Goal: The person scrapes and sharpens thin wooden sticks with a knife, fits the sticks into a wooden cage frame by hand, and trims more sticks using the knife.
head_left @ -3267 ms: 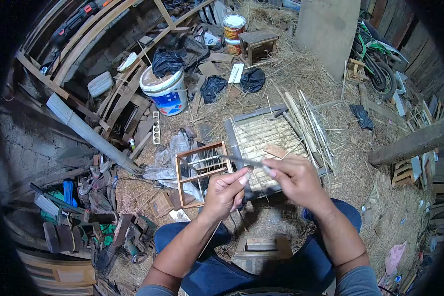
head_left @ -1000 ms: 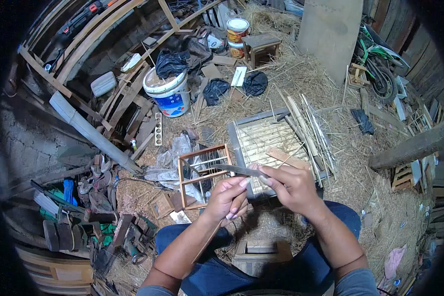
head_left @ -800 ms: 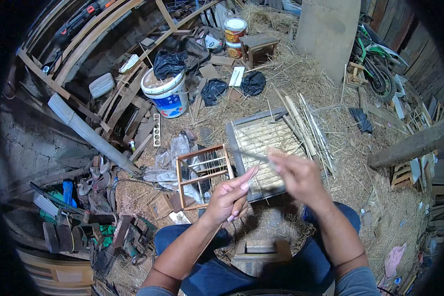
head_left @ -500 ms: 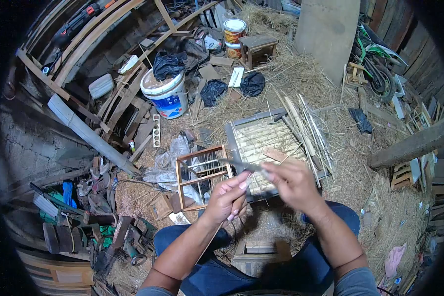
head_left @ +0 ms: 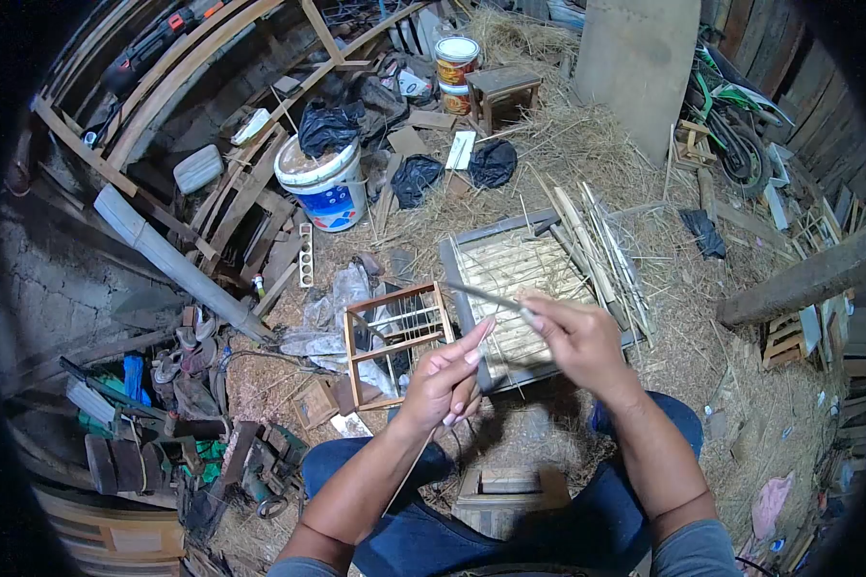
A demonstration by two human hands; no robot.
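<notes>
A knife is gripped in my right hand, its blade pointing up and left. My left hand pinches a thin wooden strip that runs down along my left forearm. The blade is a little above my left fingertips, apart from them. Left of my left hand stands a small wooden frame with thin bars. Beyond both hands lies a slatted panel with a grey border. Long split sticks rest on its right side.
A white and blue bucket stands at the back left, near a wooden stool and stacked paint cans. A bamboo pole leans at left. A thick beam juts in from the right. Straw covers much of the floor.
My right hand and the knife have shifted slightly right and up, with the blade lifted from the fingertips of my left hand. The left hand has barely moved.
</notes>
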